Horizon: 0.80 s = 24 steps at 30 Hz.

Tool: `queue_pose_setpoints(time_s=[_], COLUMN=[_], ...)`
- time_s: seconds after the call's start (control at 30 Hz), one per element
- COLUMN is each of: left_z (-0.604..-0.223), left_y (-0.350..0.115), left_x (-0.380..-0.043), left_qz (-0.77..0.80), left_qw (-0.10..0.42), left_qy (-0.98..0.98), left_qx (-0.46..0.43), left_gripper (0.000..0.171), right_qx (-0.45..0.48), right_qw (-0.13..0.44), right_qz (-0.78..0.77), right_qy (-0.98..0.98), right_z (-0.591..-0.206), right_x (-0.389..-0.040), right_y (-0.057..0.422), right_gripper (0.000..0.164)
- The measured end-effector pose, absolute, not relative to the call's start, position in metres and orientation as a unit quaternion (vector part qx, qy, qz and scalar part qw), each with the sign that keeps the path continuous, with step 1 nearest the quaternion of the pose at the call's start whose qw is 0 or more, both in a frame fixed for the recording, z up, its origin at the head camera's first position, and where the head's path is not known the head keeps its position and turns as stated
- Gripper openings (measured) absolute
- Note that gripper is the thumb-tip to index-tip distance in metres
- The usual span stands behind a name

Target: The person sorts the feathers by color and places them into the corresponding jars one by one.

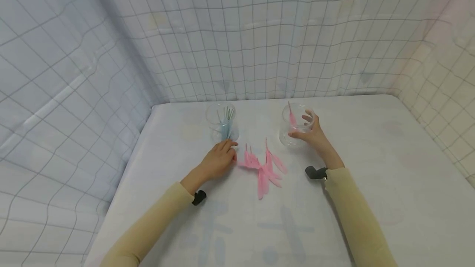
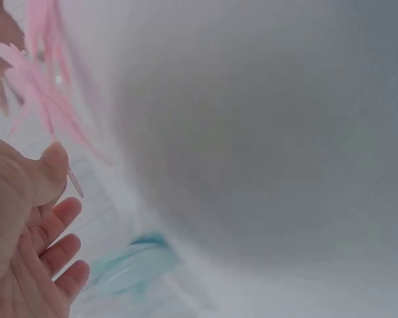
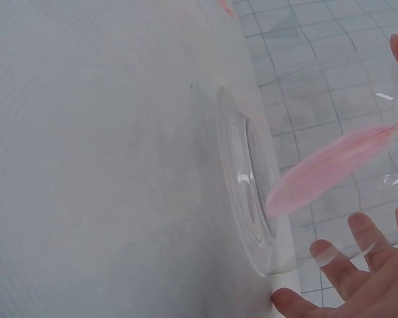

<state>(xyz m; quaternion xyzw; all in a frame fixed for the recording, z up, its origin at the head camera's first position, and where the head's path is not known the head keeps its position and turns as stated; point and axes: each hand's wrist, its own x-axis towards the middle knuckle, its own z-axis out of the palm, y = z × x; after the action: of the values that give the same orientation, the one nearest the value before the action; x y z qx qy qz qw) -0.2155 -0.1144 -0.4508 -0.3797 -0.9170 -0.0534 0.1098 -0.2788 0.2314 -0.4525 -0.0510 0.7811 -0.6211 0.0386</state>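
Note:
My left hand (image 1: pixel 219 159) pinches the quill of a pink feather (image 2: pixel 53 109) between thumb and forefinger, at the left side of a loose pile of pink feathers (image 1: pixel 262 176). In the left wrist view its other fingers are loosely curled. My right hand (image 1: pixel 315 135) holds a clear glass jar (image 1: pixel 287 138) from the right, thumb at the near side and fingers spread round the far side. One pink feather (image 3: pixel 331 165) leans inside this jar with its quill up. Several light blue feathers (image 1: pixel 225 129) stand in a second glass jar (image 1: pixel 214 123), just beyond my left hand.
A white cloth covers the table (image 1: pixel 378 147). Hanging white sheets with a grid pattern (image 1: pixel 252 44) enclose it at the back and sides. Dark wrist camera mounts (image 1: pixel 315 172) sit at both cuffs, close over the tabletop.

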Motion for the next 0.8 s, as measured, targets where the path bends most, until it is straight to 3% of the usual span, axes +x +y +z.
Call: queue_pose_setpoints(time_s=[0.33,0.53,0.67,0.8], left_z=[-0.376,-0.337,-0.332,-0.333], left_y=[-0.095,-0.048,-0.009,0.024], left_x=[-0.237,-0.272,-0.296,-0.307], left_qz=[-0.009,0.054,0.162,0.292], left_qw=[0.2,0.212,0.227,0.236], left_qy=[-0.896,-0.893,-0.88,-0.845], left_qx=[-0.396,-0.394,-0.385,-0.381], left_gripper=[0.006,0.008,0.015,0.035], right_qx=[-0.048,-0.044,-0.041,-0.038], right_qw=[0.034,0.039,0.031,0.035], right_qz=[-0.615,-0.617,-0.62,-0.625], right_qy=[0.786,0.785,0.783,0.779], right_z=[-0.453,-0.446,-0.451,-0.454], right_x=[-0.279,-0.278,-0.279,-0.279], right_y=[0.23,0.232,0.231,0.228], right_gripper=[0.109,0.109,0.109,0.107])
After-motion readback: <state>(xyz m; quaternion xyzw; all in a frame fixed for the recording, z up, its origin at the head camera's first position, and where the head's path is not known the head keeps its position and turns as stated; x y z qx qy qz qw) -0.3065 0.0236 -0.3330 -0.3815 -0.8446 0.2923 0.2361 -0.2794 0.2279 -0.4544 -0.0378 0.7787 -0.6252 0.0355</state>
